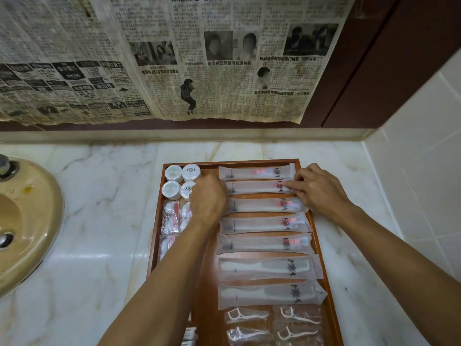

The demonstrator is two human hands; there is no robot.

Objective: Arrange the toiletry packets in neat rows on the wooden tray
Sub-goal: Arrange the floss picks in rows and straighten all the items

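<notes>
Head view looks down on a shallow rectangular wooden tray [319,236] lying on a white marble counter [99,221] beside a beige sink basin [27,221]. Both hands press on the second long translucent toothbrush packet [254,187] from the far end: the left hand [208,198] covers its left end, fingers curled down, and the right hand [316,188] pinches its right end. More long packets lie in a column below it; round white paper-wrapped soaps [173,172] fill the far left corner.
</notes>
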